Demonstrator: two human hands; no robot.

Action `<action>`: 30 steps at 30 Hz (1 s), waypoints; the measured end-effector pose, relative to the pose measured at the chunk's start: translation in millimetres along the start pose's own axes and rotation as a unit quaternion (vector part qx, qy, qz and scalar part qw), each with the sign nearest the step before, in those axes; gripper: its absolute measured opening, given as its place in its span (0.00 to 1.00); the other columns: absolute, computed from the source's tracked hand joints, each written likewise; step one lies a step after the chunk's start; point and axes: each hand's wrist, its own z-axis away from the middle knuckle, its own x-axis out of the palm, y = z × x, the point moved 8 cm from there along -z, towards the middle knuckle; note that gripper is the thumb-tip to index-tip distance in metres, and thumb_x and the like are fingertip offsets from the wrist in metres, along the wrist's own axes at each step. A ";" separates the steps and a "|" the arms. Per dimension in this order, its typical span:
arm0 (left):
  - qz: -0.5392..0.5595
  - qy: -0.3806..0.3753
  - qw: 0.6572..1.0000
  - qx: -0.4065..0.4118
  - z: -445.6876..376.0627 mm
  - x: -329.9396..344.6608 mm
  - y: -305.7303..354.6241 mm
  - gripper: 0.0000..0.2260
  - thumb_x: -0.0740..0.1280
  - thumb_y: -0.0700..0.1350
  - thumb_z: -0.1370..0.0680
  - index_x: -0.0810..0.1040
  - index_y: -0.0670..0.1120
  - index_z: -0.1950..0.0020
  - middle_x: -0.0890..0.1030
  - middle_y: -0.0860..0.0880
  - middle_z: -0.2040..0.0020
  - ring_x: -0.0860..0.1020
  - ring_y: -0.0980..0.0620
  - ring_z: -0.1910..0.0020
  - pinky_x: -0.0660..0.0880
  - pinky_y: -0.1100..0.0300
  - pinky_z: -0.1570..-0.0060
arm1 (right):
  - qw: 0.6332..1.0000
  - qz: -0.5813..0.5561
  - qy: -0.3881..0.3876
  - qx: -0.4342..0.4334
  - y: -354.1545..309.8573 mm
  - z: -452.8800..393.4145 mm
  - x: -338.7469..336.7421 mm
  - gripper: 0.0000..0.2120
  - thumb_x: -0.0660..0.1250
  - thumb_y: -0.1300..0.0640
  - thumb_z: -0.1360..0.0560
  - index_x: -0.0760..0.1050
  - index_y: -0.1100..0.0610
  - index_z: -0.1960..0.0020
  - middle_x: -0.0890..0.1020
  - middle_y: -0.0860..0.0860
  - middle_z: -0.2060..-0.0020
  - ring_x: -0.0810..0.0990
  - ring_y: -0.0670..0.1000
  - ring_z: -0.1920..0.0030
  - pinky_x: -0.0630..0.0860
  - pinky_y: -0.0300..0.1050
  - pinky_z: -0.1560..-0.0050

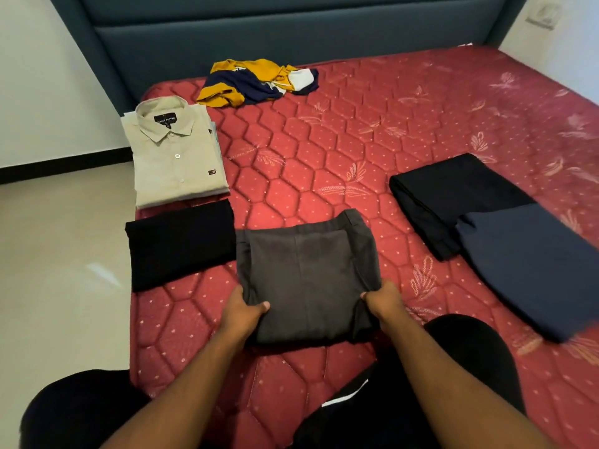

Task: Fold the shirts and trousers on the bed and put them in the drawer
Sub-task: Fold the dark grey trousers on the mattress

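Lying folded square, grey trousers (308, 273).

The navy trousers (531, 270) ran off the frame at three o'clock; the beige shirt (176, 153)'s label was unreadable.

A dark label (165, 119) is sewn inside the collar of the folded beige shirt (175, 157) at the left edge of the bed (324, 150); pale lettering is seen on it, but it cannot be read. A small chest tag (211, 172) is likewise illegible.
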 end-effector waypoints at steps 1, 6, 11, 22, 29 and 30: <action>-0.014 -0.001 1.000 0.022 -7.6 -4.1 14.5 0.16 0.74 0.34 0.29 0.75 0.45 0.46 0.81 0.45 0.49 0.79 0.44 0.51 0.73 0.59 0.55 | 0.998 -0.059 0.010 0.007 2.5 7.9 6.5 0.17 0.67 0.70 0.30 0.75 0.65 0.41 0.81 0.62 0.48 0.81 0.60 0.50 0.79 0.52 0.49; -0.283 0.019 0.956 0.082 -39.2 -68.0 64.0 0.17 0.78 0.48 0.32 0.76 0.45 0.49 0.80 0.46 0.53 0.78 0.43 0.53 0.71 0.57 0.59 | 0.966 -0.212 -0.095 0.116 43.9 73.8 75.8 0.22 0.69 0.71 0.31 0.69 0.55 0.42 0.78 0.60 0.42 0.79 0.58 0.48 0.78 0.53 0.46; -0.140 0.267 0.953 0.023 11.4 -117.2 2.6 0.29 0.75 0.54 0.28 0.70 0.44 0.33 0.74 0.37 0.38 0.74 0.37 0.43 0.73 0.45 0.44 | 0.948 0.160 0.063 -0.267 -45.2 77.9 36.2 0.38 0.75 0.51 0.33 0.64 0.54 0.27 0.68 0.57 0.31 0.66 0.60 0.31 0.63 0.53 0.31; 0.239 0.065 0.949 -0.197 38.6 -4.2 -63.7 0.08 0.70 0.43 0.24 0.73 0.43 0.49 0.80 0.46 0.59 0.76 0.48 0.66 0.73 0.57 0.67 | 0.842 0.406 -0.256 -0.246 -144.0 -47.2 121.8 0.34 0.79 0.45 0.37 0.74 0.59 0.37 0.80 0.56 0.41 0.79 0.57 0.42 0.75 0.49 0.40; 0.330 0.055 0.929 -0.155 -10.9 -27.7 -31.8 0.15 0.67 0.42 0.26 0.75 0.43 0.39 0.83 0.40 0.48 0.82 0.39 0.50 0.80 0.50 0.58 | 0.894 0.260 -0.352 -0.098 -102.8 -23.7 84.8 0.17 0.74 0.58 0.28 0.76 0.58 0.40 0.81 0.53 0.49 0.80 0.54 0.50 0.77 0.44 0.53; 0.327 0.047 0.931 -0.153 -11.0 -28.1 -33.7 0.14 0.68 0.42 0.25 0.76 0.42 0.39 0.83 0.40 0.48 0.82 0.40 0.50 0.80 0.49 0.56 | 0.899 0.236 -0.354 -0.100 -92.5 -20.1 80.8 0.17 0.74 0.60 0.28 0.77 0.60 0.40 0.81 0.54 0.50 0.80 0.54 0.50 0.77 0.42 0.56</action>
